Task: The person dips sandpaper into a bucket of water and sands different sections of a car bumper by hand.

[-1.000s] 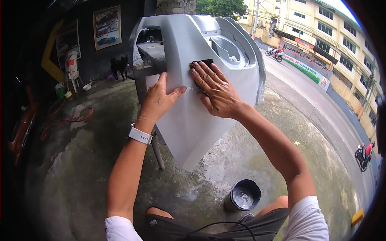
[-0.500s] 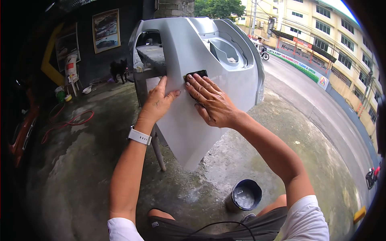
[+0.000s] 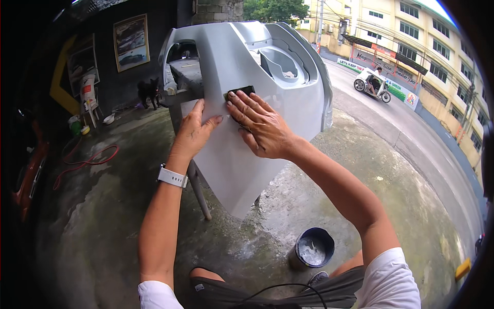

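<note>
A grey car bumper (image 3: 231, 170) stands on end before me, its pointed lower part towards me. My right hand (image 3: 257, 121) presses a piece of black sandpaper (image 3: 242, 92) flat against the bumper's face, fingers together over it. Only the far edge of the sandpaper shows; my palm and fingers hide the rest. To its left, my left hand (image 3: 197, 129) rests on the bumper beside the rectangular opening, thumb spread from the fingers, holding nothing. A white-banded watch is on my left wrist.
A dark bucket (image 3: 314, 248) with greyish liquid stands on the wet concrete near my foot. The bumper rests on a stand with a metal leg (image 3: 199, 193). Left lie a red hose (image 3: 85, 164) and a black dog (image 3: 149, 92) stands. A three-wheeler (image 3: 371, 85) is on the road.
My right hand and the sandpaper stay on nearly the same spot of the bumper. The whole view has shifted slightly. A three-wheeler with a rider has come into sight on the road.
</note>
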`<act>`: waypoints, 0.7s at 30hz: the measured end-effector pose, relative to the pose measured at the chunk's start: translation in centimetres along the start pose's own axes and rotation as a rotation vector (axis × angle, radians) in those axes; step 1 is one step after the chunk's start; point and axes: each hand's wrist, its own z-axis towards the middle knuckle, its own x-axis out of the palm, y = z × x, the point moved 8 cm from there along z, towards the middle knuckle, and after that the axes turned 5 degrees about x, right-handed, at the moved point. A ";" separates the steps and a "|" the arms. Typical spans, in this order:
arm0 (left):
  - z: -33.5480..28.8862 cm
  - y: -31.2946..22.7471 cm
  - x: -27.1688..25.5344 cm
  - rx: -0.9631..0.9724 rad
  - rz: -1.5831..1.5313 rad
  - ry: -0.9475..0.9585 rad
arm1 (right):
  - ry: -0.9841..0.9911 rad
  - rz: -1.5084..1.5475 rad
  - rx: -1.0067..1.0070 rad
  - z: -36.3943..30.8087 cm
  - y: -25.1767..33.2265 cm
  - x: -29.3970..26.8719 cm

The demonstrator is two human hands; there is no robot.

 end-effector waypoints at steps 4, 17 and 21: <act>0.5 -1.1 0.3 -0.047 0.018 0.057 | 0.002 -0.131 -0.011 -0.4 -2.2 -1.6; 0.6 -1.8 0.3 -0.143 0.098 -0.079 | 0.025 -0.236 0.096 -3.1 -7.2 -1.9; 0.9 -1.9 0.7 -0.134 0.083 -0.041 | 0.035 -0.230 0.135 -8.1 -8.4 -1.4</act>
